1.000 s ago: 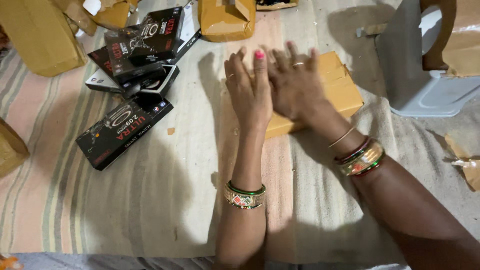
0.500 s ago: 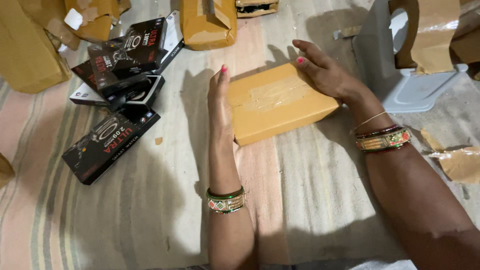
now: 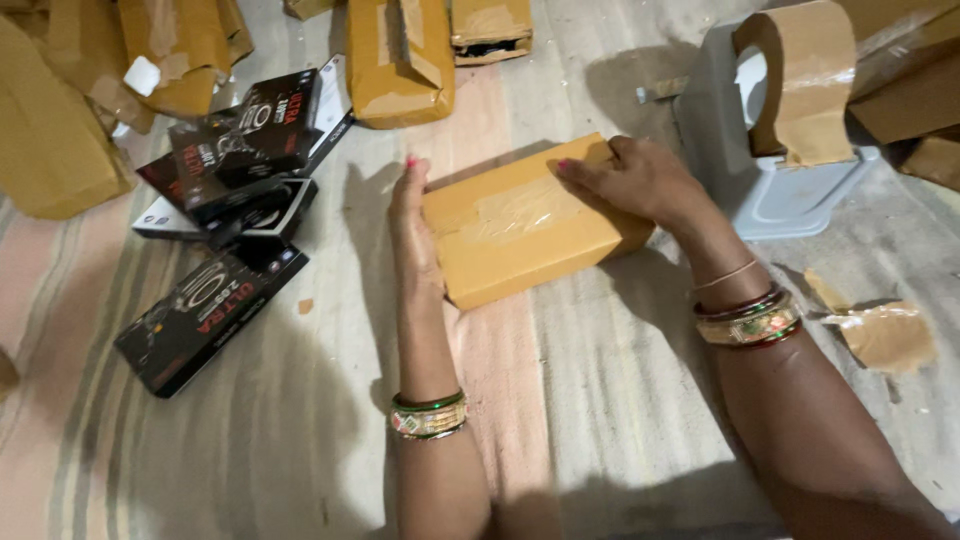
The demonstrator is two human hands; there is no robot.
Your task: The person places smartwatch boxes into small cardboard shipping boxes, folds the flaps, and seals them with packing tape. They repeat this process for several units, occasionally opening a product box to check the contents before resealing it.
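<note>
Cardboard parcel (image 3: pixel 525 225) — flat, rectangular, glossy-taped — pressed between left hand (image 3: pixel 412 225), right hand (image 3: pixel 640 180).

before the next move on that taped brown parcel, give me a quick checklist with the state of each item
1. Left hand flat against the left side of the parcel: ok.
2. Right hand resting on its top right edge: ok.
3. Clear tape across the top lies smooth: ok; the underside seal: cannot tell.
4. Parcel flat on the striped cloth, apart from the black boxes: ok.
5. Tape dispenser close beside the right hand: ok.
6. Loose tape scrap on the cloth to the right: not ok.
</note>
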